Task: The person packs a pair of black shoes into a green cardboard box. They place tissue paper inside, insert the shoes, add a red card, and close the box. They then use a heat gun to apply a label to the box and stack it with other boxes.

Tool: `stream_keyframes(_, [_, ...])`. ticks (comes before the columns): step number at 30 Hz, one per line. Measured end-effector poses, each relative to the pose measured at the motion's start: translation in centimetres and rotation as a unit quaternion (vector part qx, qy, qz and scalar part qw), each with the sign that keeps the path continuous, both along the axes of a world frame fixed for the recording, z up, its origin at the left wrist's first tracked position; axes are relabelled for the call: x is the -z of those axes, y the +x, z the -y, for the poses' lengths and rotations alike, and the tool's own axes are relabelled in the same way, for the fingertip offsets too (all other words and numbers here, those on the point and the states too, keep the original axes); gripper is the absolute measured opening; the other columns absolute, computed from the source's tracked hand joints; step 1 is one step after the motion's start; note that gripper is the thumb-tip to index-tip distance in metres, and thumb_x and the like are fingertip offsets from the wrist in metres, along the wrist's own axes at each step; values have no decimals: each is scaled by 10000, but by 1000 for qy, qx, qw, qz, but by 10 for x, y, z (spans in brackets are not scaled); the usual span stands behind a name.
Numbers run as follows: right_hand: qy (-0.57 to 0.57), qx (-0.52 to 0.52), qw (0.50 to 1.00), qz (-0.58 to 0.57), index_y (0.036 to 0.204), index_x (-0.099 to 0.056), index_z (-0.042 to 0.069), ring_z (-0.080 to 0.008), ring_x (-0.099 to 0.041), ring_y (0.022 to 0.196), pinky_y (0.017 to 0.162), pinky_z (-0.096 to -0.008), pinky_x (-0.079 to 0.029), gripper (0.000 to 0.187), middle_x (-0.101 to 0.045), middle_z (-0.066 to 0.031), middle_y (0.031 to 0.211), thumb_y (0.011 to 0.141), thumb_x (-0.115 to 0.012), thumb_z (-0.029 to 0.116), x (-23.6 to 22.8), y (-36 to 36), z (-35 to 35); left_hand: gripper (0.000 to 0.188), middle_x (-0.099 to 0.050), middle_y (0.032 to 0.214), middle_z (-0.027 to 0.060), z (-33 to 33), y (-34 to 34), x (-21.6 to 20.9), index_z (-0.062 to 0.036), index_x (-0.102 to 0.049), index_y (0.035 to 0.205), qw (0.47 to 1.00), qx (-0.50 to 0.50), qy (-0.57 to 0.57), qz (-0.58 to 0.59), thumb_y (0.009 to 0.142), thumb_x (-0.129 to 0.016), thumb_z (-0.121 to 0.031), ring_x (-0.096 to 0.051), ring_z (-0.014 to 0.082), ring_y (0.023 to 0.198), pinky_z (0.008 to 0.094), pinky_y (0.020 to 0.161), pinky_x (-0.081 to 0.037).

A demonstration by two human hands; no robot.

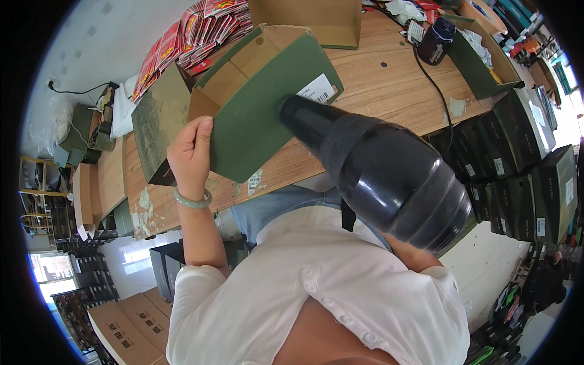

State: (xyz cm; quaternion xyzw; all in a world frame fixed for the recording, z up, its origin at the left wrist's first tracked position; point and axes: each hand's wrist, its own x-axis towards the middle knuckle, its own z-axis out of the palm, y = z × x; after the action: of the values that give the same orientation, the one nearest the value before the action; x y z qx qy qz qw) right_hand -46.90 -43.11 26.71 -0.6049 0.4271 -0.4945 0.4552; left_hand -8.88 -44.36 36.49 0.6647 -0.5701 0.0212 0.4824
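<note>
Head view: black blower (389,173) hides right hand; red packets (201,31) beyond green box (258,131).

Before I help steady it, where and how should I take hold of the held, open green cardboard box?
Probably pinch the thin rim of the open green cardboard box near its upper right corner, coming from the far side: that end looks free, while the left hand holds the opposite end and the black tapered nozzle crosses in front.

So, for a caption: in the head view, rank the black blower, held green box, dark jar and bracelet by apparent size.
1. Black blower and held green box: too close to rank, as the blower seems nearer
2. Dark jar
3. Bracelet
</note>
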Motion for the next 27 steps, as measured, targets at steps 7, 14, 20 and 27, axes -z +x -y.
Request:
stream_keyframes(7, [2, 2, 1000, -1, 1177, -511, -47, -153, -524, 607, 564, -268, -420, 477, -565, -88, 773, 823, -728, 188, 3, -4, -3, 266, -686, 772, 71, -2, 2, -1, 0, -709, 956, 1000, -5, 7, 13, 929, -672, -262, -598, 106, 693, 244, 665, -480])
stream_keyframes(14, [-1, 2, 1000, 1, 1174, -511, -47, -152, -523, 601, 559, -267, -419, 473, -564, -87, 768, 824, -727, 188, 3, -8, -3, 267, -687, 776, 67, -2, 1, 0, -4, -711, 959, 1000, -3, 13, 12, 934, -666, -266, -595, 105, 689, 243, 662, -479])
stream_keyframes(20, [-5, 0, 1000, 4, 1171, -511, -47, -151, -522, 596, 555, -266, -418, 469, -564, -87, 764, 825, -726, 187, 2, -8, -1, 269, -678, 774, 53, -1, 2, -2, 0, -710, 967, 1000, -6, 11, 2, 935, -665, -264, -583, 94, 699, 236, 670, -472])
stream_keyframes(27, [0, 2, 1000, 6, 1168, -512, -46, -150, -521, 591, 550, -265, -417, 465, -563, -86, 759, 826, -724, 187, -2, -13, -4, 272, -664, 761, 37, -2, 3, -3, 5, -713, 973, 999, -28, 4, -14, 932, -674, -261, -563, 78, 711, 230, 676, -465])
